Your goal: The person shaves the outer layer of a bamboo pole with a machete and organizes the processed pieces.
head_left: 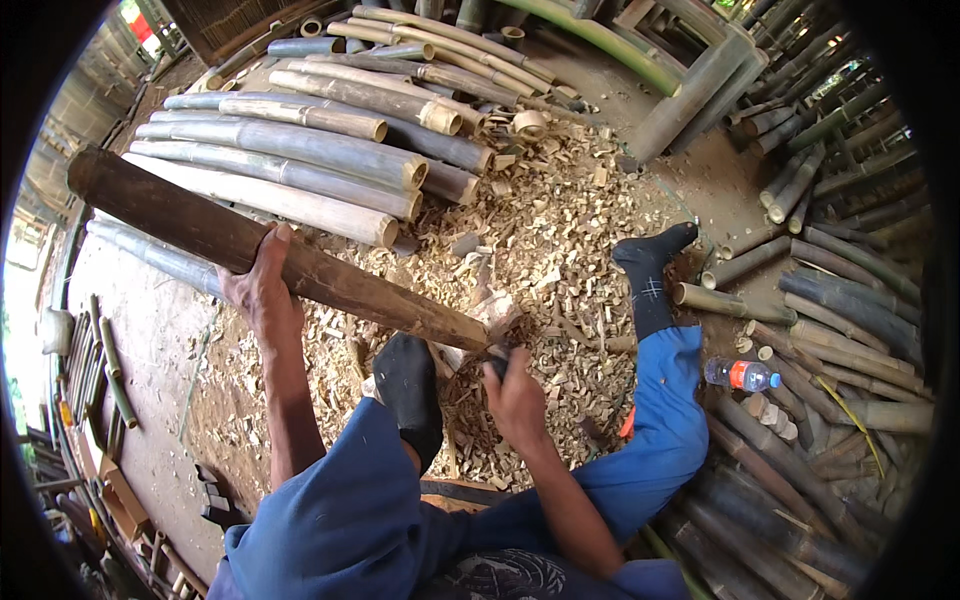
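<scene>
My left hand (262, 290) is wrapped round a thick, dark brown bamboo pole (340, 285), with the thumb lying over its upper side. The pole slants from the upper left down to the middle, where its pale end meets a chip-strewn spot. Close to that end, my right hand (516, 402) grips the short dark handle of a chopping tool (497, 362). The tool's blade is dark and hard to make out against the chips, so its exact kind is unclear. My left foot, in a dark sock (408, 390), rests just below the pole.
Wood chips (560, 270) cover the ground. Cut bamboo poles (290, 150) lie stacked at the far left, and more bamboo (850, 340) is piled along the right. A plastic bottle (742, 375) with a blue cap lies beside my right leg (655, 400). A cardboard box (120, 495) stands at the lower left.
</scene>
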A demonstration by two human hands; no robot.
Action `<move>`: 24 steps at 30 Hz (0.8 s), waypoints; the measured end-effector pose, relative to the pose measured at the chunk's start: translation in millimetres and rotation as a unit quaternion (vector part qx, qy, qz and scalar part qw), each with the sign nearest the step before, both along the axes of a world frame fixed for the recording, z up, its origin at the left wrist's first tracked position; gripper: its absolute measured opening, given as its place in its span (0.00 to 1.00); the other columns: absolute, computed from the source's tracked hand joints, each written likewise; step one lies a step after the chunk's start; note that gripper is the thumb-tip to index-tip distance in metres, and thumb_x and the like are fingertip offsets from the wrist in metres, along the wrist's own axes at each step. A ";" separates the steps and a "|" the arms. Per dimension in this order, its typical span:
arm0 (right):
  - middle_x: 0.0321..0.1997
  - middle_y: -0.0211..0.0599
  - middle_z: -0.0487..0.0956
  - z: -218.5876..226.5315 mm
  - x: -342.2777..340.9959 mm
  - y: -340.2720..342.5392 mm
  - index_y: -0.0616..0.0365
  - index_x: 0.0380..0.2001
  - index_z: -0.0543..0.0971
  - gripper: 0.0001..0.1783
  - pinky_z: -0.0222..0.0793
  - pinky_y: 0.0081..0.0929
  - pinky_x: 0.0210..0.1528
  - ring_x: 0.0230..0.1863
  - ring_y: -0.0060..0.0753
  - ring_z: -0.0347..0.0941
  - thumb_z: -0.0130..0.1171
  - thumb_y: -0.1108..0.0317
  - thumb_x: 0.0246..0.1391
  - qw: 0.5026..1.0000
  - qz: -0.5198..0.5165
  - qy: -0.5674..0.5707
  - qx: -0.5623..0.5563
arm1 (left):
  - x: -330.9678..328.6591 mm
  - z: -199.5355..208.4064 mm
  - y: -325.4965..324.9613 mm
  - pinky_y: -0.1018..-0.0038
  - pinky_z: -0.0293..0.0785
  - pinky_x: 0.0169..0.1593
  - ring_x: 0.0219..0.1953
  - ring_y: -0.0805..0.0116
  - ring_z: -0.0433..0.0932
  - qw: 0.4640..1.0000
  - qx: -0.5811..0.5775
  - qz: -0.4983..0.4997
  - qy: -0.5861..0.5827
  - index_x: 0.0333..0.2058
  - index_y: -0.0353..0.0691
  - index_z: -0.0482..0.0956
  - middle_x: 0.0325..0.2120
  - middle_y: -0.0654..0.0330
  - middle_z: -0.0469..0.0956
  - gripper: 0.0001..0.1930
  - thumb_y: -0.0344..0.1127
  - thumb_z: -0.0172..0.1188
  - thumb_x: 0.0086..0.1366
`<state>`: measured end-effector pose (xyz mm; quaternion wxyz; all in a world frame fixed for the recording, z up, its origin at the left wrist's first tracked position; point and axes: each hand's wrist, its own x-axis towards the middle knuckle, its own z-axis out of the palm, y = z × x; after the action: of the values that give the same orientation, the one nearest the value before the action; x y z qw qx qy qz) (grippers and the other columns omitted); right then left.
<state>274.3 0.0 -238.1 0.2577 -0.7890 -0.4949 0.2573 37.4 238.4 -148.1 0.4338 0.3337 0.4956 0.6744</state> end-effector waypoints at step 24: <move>0.31 0.59 0.82 7.2 9.2 -5.2 0.66 0.53 0.69 0.24 0.73 0.53 0.33 0.32 0.67 0.82 0.56 0.53 0.71 0.992 0.008 0.074 -0.104 | -25.9 9.3 -16.0 0.69 0.82 0.45 0.39 0.66 0.83 0.999 -0.011 0.039 -0.008 0.40 0.30 0.88 0.36 0.56 0.83 0.09 0.30 0.72 0.64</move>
<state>283.5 -5.2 -230.9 0.2080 -0.7865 -0.4512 0.3668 11.5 222.4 -138.8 0.4151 0.3036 0.5121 0.6880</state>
